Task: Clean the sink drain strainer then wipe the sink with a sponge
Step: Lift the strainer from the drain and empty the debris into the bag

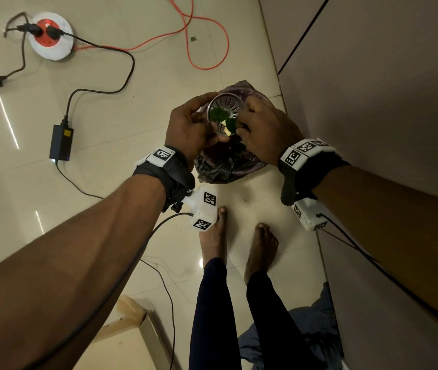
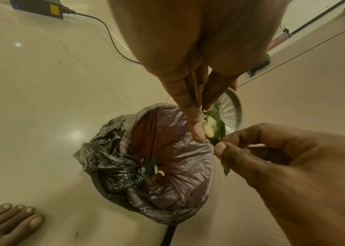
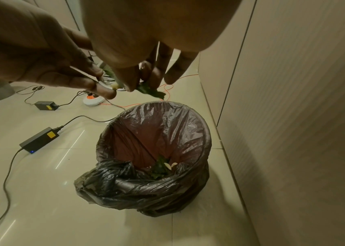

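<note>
Strainer (image 1: 224, 113) is held tilted in the air right above the bin (image 3: 204, 138), which has a dark plastic liner and stands on the tiled floor beside the cabinet front (image 1: 372, 102). Left hand (image 1: 190, 126) grasps the strainer by its rim, fingers curled round the near edge. Right hand (image 1: 266, 129) pinches a green leaf (image 2: 220, 131) between thumb and fingertips, peeling it off the strainer face. Pale garlic-like bits (image 2: 209, 127) are stuck next to the leaf on the strainer. More leaves and pale bits (image 3: 163, 166) already lie at the bottom of the bin.

Judgement: step in hand is emptying the strainer; sponge wipe not yet begun, no sink or sponge in view.

Handling: strainer looks like thin metal, so stiff and light, probably wet and slick. Rim is the place to hold; the slotted face should stay clear for picking. Leaves are soft and limp, likely to cling and tear, so pinch close to where they stick. The pale bits are small and may drop, so keep the strainer over the bin mouth.

Away from the bin on the floor: a black power adapter (image 1: 60, 142), a round socket reel (image 1: 51, 36), an orange cable (image 1: 207, 44). Bare feet (image 1: 239, 241) stand just in front of the bin.
</note>
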Action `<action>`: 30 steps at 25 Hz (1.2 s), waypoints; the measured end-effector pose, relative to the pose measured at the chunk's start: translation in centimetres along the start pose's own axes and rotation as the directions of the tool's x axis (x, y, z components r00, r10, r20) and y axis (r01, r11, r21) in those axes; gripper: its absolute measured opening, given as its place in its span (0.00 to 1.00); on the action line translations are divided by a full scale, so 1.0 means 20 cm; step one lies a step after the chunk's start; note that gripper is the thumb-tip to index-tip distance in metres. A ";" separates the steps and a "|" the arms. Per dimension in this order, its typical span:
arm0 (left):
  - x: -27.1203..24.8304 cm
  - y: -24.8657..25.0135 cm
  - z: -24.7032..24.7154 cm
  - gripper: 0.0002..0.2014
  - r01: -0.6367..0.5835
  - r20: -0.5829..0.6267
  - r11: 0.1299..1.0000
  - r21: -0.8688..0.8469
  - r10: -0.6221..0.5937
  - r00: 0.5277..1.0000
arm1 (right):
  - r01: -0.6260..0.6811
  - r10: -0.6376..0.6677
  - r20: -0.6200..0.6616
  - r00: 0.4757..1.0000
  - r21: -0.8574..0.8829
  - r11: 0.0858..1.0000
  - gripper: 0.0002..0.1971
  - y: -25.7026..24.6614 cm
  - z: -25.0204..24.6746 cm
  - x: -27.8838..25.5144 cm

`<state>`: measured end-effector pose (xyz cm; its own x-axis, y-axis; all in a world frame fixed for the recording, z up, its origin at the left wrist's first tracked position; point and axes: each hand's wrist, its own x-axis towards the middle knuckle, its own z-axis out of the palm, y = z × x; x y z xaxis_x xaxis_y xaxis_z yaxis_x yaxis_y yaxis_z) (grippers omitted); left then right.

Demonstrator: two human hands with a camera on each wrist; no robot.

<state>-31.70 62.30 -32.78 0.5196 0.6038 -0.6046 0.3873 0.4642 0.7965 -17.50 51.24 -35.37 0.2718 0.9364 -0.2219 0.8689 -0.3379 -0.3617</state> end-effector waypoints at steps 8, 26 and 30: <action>0.00 -0.03 0.01 0.30 -0.011 0.033 1.000 0.021 0.010 0.999 | -0.003 0.001 0.039 0.999 0.066 0.998 0.16 -0.08 -0.04 0.05; 0.06 -0.08 -0.03 0.30 -0.028 0.028 0.999 0.028 0.027 0.999 | -0.153 0.218 -0.198 0.956 0.296 0.943 0.12 -0.07 -0.06 0.06; 0.08 -0.11 -0.03 0.27 -0.051 0.031 0.999 -0.006 0.051 0.998 | -0.224 0.229 -0.053 0.972 0.083 0.971 0.15 -0.09 -0.05 0.05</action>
<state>-32.07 62.63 -35.44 0.5623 0.6060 -0.5626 0.3555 0.4371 0.8262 -18.34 52.87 -34.14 0.4848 0.8379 -0.2507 0.7484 -0.5458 -0.3768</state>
